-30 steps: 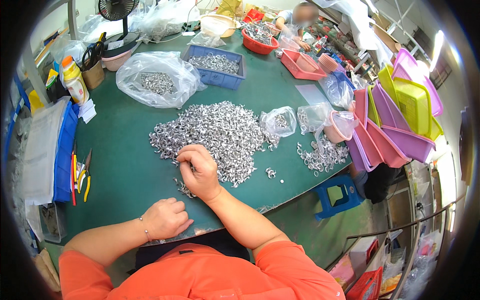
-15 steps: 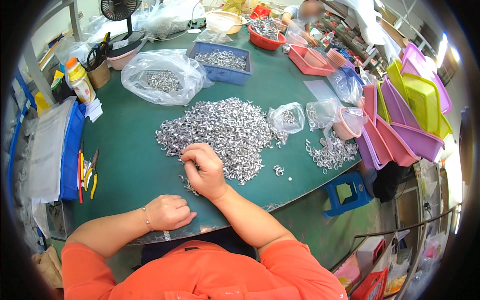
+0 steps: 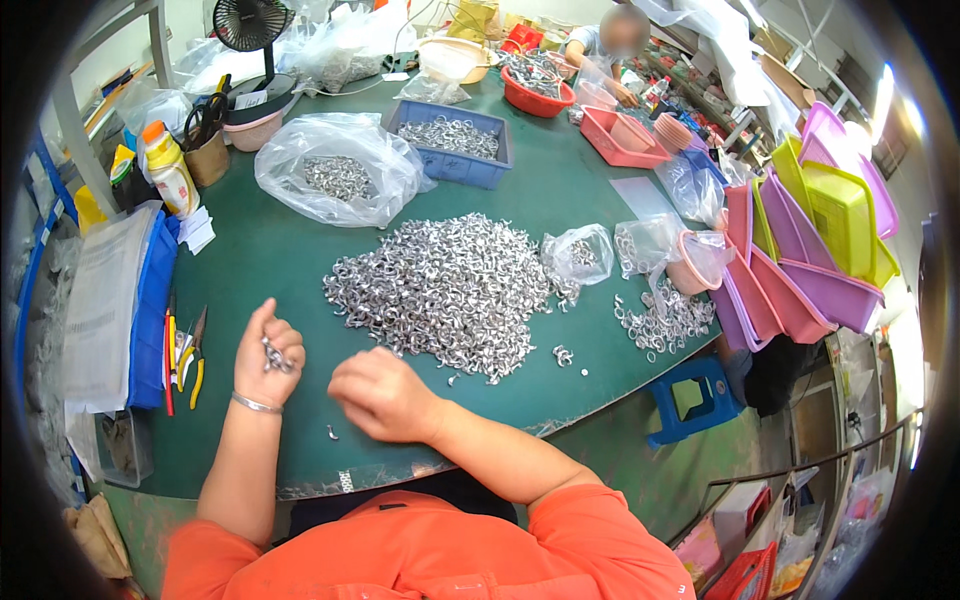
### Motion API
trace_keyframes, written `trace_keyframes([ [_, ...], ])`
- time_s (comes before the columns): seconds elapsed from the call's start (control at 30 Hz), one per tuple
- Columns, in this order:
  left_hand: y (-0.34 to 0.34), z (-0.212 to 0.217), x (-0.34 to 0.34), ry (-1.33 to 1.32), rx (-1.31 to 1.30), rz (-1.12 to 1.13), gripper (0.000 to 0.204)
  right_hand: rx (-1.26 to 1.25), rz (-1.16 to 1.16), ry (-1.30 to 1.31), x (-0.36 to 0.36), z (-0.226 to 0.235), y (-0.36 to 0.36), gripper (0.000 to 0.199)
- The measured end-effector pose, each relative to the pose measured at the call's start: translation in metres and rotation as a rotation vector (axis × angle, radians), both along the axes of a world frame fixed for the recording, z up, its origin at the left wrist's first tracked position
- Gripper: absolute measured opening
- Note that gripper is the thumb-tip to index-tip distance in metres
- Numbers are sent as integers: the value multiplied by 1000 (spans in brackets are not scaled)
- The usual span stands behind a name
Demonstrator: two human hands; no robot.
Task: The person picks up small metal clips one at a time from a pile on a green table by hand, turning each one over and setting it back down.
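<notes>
My left hand (image 3: 268,352) is raised over the left part of the table, palm turned up and fingers curled round a few small curved metal pieces (image 3: 277,358). To its right, my right hand (image 3: 388,395) hovers at the near side of a large heap of silvery curved metal pieces (image 3: 440,290). Its fingers are bent together, and whatever they may hold is hidden. One loose curved metal piece (image 3: 332,432) lies on the green table (image 3: 240,240) between my forearms. A small cluster of pieces (image 3: 563,356) lies right of the heap.
Behind the heap are a clear plastic bag (image 3: 285,170) and a blue bin (image 3: 460,168) with metal parts. Pliers (image 3: 196,365) lie at left beside a blue tray (image 3: 150,320). Metal rings (image 3: 665,320) and stacked coloured baskets (image 3: 800,250) occupy the right. Another person (image 3: 610,45) sits at the far end.
My left hand has moved up and left from the table edge and turned over, showing metal pieces in it. My right hand has drawn back from the heap toward me.
</notes>
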State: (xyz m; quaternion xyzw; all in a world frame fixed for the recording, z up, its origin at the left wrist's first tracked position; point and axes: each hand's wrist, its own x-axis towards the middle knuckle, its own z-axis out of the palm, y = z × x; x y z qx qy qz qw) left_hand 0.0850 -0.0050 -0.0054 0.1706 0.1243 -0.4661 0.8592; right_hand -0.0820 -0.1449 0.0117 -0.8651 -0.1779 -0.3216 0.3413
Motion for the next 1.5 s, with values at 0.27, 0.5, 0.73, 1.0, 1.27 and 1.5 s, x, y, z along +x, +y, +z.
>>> trace_keyframes([
  [0.27, 8, -26, 15, 256, -373, 184, 32, -214, 235, 342, -1, -22, 22, 14],
  [0.5, 2, -23, 5, 320, -390, 192, 23, -132, 132, 242, -1, -24, 24, 13],
  [0.73, -23, -14, -53, 165, -188, -85, 23, 125, -33, -89, 2, -7, 23, 25],
  [1.0, -21, -17, -73, 62, -65, -240, 26, 75, -138, -190, 10, -11, 18, 26],
  [1.27, -44, 9, -30, 72, 31, -256, 24, 40, -220, -246, 1, 6, 12, 27],
  [1.5, -154, 71, 103, -301, -14, -38, 52, 83, -201, -227, 0, 5, 5, 30],
])
